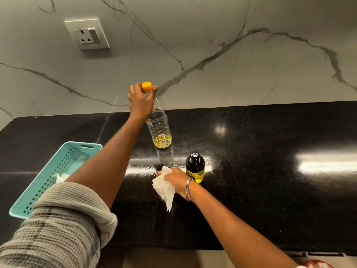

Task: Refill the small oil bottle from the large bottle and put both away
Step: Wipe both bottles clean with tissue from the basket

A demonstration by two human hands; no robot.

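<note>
The orange cap (146, 87) of the large bottle (159, 125), nearly empty and standing on the black tabletop (270, 171), is gripped by the left hand (140, 101). A crumpled paper towel (164, 187) is clutched in the right hand (176, 181), pressed to the tabletop. Just right of that hand stands the small oil bottle (195, 168), which could be knocked over by a careless wipe. The light bottle could be tipped by twisting.
</note>
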